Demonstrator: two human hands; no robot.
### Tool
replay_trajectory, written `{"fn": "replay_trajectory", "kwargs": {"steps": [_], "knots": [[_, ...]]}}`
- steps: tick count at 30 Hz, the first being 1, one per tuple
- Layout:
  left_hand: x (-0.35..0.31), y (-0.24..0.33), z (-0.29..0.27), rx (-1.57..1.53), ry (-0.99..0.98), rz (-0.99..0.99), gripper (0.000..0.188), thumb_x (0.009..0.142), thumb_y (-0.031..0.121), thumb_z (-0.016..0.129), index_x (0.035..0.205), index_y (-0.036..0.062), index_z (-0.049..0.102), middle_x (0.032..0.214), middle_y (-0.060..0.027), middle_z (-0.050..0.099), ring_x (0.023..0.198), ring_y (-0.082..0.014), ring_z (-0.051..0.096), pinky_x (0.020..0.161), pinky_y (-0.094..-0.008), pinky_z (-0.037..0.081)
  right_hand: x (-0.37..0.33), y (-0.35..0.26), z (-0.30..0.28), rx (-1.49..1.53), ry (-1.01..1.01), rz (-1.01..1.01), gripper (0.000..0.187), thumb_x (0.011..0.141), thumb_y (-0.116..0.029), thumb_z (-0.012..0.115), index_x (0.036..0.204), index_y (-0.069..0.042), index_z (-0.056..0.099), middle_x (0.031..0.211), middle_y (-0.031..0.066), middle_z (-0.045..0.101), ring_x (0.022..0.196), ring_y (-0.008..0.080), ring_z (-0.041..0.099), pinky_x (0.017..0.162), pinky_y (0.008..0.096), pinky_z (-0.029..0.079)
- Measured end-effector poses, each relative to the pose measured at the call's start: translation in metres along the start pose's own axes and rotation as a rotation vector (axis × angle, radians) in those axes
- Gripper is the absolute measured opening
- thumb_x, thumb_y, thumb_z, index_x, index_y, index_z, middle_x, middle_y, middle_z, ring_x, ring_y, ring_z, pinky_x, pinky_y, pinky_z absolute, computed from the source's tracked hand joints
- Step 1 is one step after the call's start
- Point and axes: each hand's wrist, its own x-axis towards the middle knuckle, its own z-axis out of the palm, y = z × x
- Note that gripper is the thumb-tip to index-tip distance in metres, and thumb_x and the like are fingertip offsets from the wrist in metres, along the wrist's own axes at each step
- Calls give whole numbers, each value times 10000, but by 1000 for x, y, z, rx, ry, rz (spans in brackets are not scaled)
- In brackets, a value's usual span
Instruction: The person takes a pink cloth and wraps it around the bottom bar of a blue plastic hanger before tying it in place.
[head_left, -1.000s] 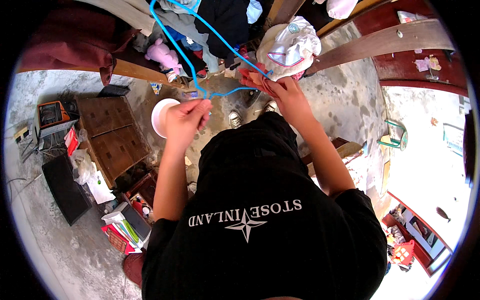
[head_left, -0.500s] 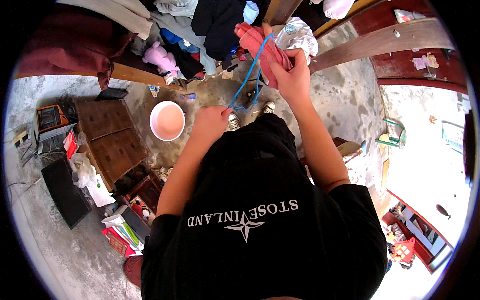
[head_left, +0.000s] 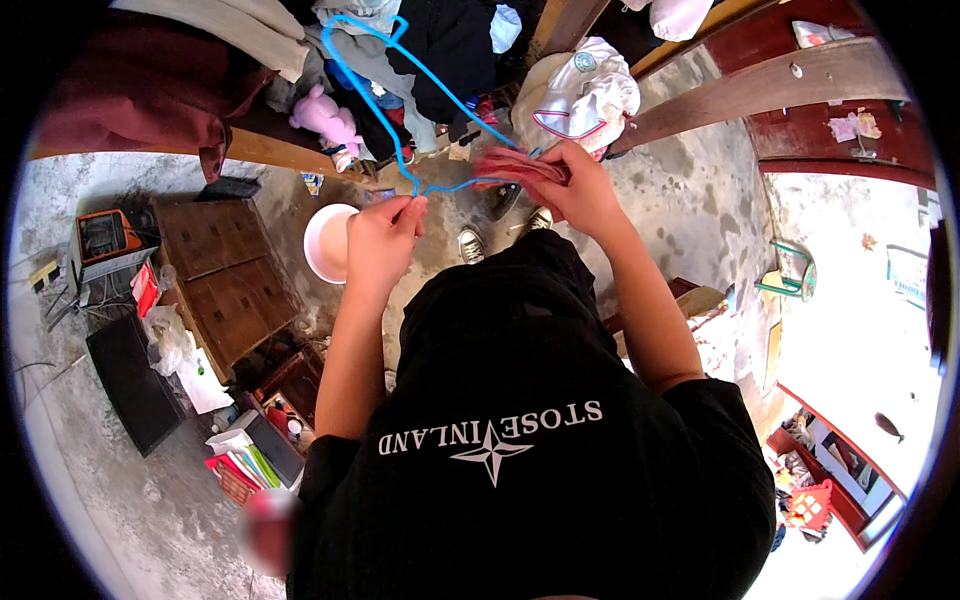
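Observation:
A blue wire clothes hanger (head_left: 455,187) stretches between my two hands, its hook end pointing away from me. My left hand (head_left: 380,245) is closed, pinching the near wire at the hanger's left part. At the right end, a folded reddish cloth (head_left: 515,166) lies around the wire. My right hand (head_left: 580,195) grips that cloth together with the hanger's end, fingers closed. How the cloth is fastened to the wire is hidden by the folds and fingers. A white garment with red trim (head_left: 582,100) lies just beyond my right hand.
A round white tub (head_left: 325,245) stands on the floor beside my left hand. Heaped clothes (head_left: 440,60) and a pink plush toy (head_left: 325,118) lie ahead. A wooden beam (head_left: 740,95) crosses at right; a brown wooden cabinet (head_left: 225,270) stands at left.
The hanger has swung upward and away, now spread out flat ahead of me. My left hand rose along with it. My right hand came down and nearer with the reddish cloth.

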Motion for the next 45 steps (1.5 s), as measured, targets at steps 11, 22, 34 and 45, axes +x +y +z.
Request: {"fn": "replay_trajectory", "kwargs": {"steps": [11,22,34,45], "knots": [[-2,-8,-13,-517,36,38,248,1039,165,625,969,-59,704,778,-66,681,614,-127,621,542,-258,510,-22,10,-76,1011,-35,330,508,904,-51,675,1367,67,501,1236,172,667,1050,245,696,923,361,570],[12,37,39,-693,-174,156,259,1037,179,627,999,-69,692,809,-103,695,646,-163,647,574,-301,541,7,-39,9,1192,-203,308,497,841,-91,737,1288,41,564,1164,129,700,1022,221,707,916,367,569],[8,44,27,-1158,-468,-147,277,1027,236,618,952,-23,683,772,-106,685,575,-167,640,505,-304,510,5,-13,7,1650,-461,-58,656,945,-134,534,1554,-22,318,1529,151,485,1402,306,490,1158,441,401],[3,37,29,-1129,-474,-259,283,1017,271,632,953,0,685,746,-76,686,567,-174,647,500,-316,517,6,-57,9,1068,-409,49,1042,826,-269,855,1609,-42,206,1617,104,361,1455,220,416,1188,411,361]]}}
